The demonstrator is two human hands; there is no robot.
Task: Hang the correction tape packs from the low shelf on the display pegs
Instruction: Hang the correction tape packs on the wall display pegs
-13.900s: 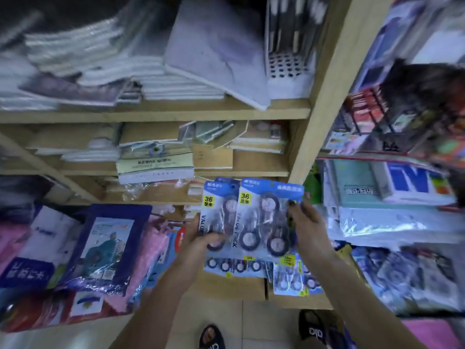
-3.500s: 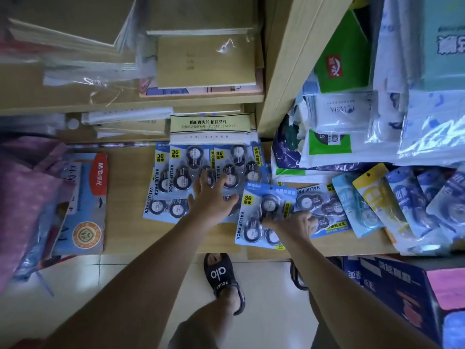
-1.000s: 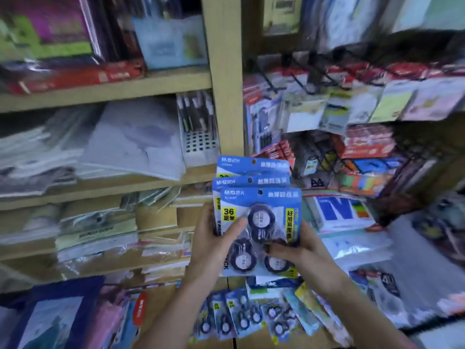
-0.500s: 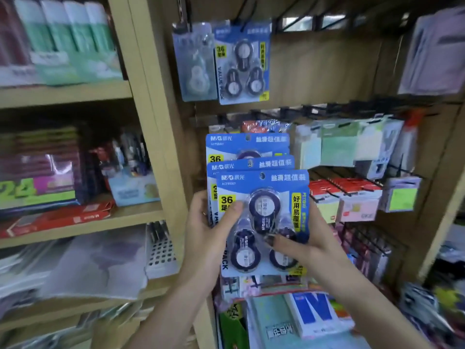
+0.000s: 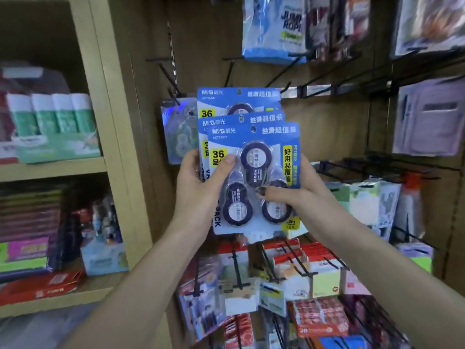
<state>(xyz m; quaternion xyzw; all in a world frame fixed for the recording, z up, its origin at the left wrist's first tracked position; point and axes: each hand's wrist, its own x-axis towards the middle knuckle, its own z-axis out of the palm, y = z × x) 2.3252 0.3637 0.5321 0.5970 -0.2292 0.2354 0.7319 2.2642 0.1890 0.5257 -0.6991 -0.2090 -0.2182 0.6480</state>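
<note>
Both hands grip the fanned correction tape packs (image 5: pixel 254 177): left hand (image 5: pixel 198 190) thumb and right hand (image 5: pixel 299 195) thumb across the front, fingers probably behind.

Wooden shelving (image 5: pixel 105 137), brown pegboard wall (image 5: pixel 332 127)

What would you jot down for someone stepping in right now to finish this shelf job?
Left hand: grips the left edge of a fanned stack of blue correction tape packs, thumb on the front pack.
Right hand: holds the stack's right side, thumb pressed on the front.
Where things are: three pack headers show in the stack, raised in front of the peg wall. A clear pack already hangs on a black peg just left of the stack.
Done: packs are up at peg height.
Left: none of the held packs is on a peg yet; slide each hang hole onto a peg.
</note>
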